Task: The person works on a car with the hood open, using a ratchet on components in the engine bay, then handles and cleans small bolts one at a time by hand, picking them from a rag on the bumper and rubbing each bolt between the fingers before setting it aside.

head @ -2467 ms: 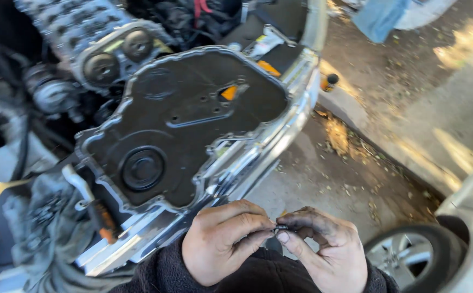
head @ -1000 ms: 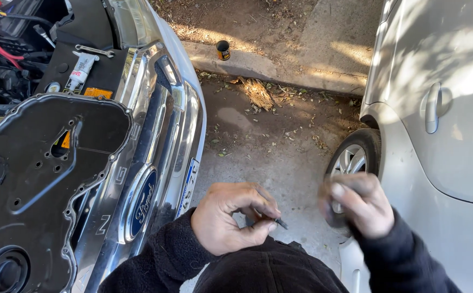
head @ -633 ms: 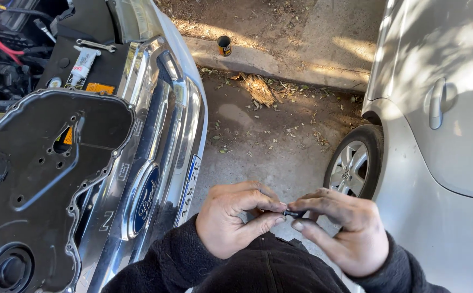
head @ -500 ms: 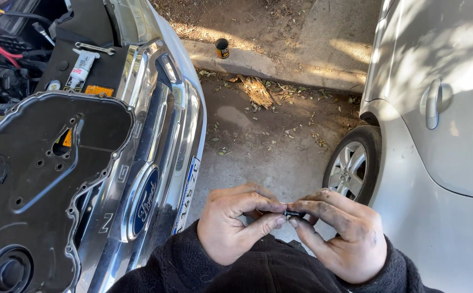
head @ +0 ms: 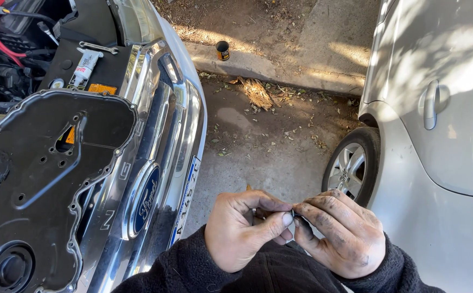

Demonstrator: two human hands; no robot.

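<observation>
dark and small, a part [head: 295, 216] too tiny to identify is pinched between the fingertips of the left hand [head: 245, 230] and the grimy right hand [head: 343, 232], both closed on it above the concrete ground [head: 258, 157]. a black engine cover [head: 36, 179] rests over the chrome grille [head: 149, 163] to the left, a silver car [head: 442, 135] stands to the right.

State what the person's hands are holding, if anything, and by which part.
Both hands, left hand and right hand, pinch a small dark part between fingertips; its kind and gripped part cannot be told.
</observation>
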